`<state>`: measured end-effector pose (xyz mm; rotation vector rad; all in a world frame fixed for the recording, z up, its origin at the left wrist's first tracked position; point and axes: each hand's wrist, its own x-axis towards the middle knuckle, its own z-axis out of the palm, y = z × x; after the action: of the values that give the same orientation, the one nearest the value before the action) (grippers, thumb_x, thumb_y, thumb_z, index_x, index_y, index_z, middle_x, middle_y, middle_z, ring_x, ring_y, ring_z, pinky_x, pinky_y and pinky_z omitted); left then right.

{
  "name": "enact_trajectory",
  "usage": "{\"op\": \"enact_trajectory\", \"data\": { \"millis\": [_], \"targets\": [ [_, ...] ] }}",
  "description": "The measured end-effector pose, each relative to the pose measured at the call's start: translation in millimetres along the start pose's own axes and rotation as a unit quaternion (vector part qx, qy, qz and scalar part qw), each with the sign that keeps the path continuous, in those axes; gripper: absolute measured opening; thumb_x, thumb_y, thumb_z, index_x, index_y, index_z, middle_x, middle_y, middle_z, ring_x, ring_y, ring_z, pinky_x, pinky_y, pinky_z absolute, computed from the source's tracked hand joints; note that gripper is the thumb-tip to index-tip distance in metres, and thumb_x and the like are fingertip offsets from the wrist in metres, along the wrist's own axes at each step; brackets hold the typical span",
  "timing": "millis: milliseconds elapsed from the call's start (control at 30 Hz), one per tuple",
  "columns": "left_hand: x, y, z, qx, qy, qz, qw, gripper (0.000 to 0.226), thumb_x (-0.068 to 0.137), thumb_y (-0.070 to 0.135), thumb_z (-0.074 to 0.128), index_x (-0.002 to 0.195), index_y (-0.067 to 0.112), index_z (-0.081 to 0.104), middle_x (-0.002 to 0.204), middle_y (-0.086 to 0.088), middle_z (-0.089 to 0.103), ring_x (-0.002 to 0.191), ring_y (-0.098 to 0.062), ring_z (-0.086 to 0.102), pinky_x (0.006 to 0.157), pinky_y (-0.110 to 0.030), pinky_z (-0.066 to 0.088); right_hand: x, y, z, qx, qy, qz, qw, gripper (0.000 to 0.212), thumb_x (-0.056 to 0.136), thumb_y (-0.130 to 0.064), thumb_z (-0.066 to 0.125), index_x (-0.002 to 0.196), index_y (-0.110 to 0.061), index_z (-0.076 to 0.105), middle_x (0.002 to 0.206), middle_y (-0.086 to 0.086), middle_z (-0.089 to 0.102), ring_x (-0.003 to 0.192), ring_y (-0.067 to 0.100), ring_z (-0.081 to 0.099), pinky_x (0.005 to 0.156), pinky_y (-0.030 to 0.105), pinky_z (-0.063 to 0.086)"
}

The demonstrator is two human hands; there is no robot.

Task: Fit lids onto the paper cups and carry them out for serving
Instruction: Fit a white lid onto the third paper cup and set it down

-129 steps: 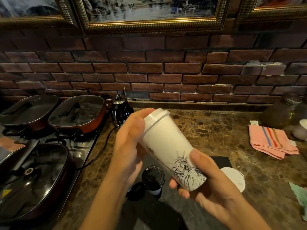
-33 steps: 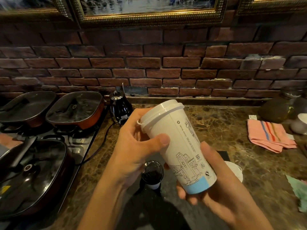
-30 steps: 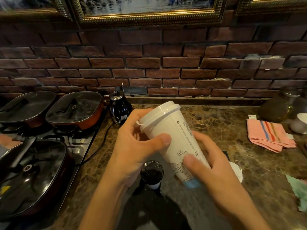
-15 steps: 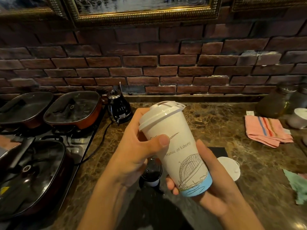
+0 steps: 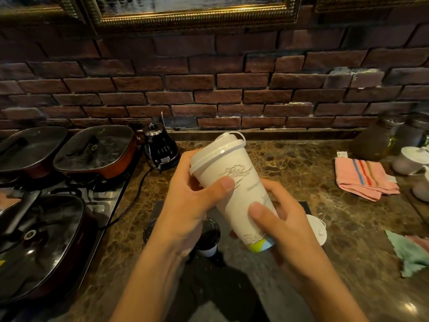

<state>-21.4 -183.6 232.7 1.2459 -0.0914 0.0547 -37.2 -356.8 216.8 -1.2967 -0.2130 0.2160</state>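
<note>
Brown marble counter (image 5: 290, 163): kettle (image 5: 160, 147) upper centre, striped towel (image 5: 364, 180) right, loose lid (image 5: 316, 232) centre-right, green cloth (image 5: 408, 254) lower right.

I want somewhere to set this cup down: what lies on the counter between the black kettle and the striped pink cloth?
In the head view, bare marble counter runs from kettle to cloth; only the held cup crosses it.

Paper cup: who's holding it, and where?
Both hands hold the paper cup: left hand just under the lid, right hand around its base.
</note>
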Motion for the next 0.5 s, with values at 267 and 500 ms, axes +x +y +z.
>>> {"op": "enact_trajectory", "data": {
  "millis": [267,500],
  "targets": [
    [-1.3,-16.9,1.4,-0.010,-0.005,0.007,1.000,0.069,0.060,0.019,0.090,0.121,0.033,0.060,0.116,-0.001,0.068,0.109,-0.028,0.067,0.077,-0.045,0.059,3.6,6.6,-12.7,0.102,0.006,0.106,0.989,0.033,0.084,-0.046,0.067,0.106,-0.021,0.075,0.100,0.010,0.076,0.082,0.028,0.072,0.063,0.030,0.059],
    [-3.7,-42.7,17.0,0.183,0.046,0.114,0.975,0.077,0.066,0.003,0.089,0.128,0.030,0.051,0.123,0.020,0.059,0.114,-0.004,0.060,0.084,-0.021,0.055,5.7,14.0,-28.8,-0.284,0.053,-0.084,0.954,0.043,0.099,-0.044,0.043,0.139,-0.032,0.054,0.134,-0.015,0.058,0.125,-0.004,0.050,0.100,0.016,0.042]
  ]
}}
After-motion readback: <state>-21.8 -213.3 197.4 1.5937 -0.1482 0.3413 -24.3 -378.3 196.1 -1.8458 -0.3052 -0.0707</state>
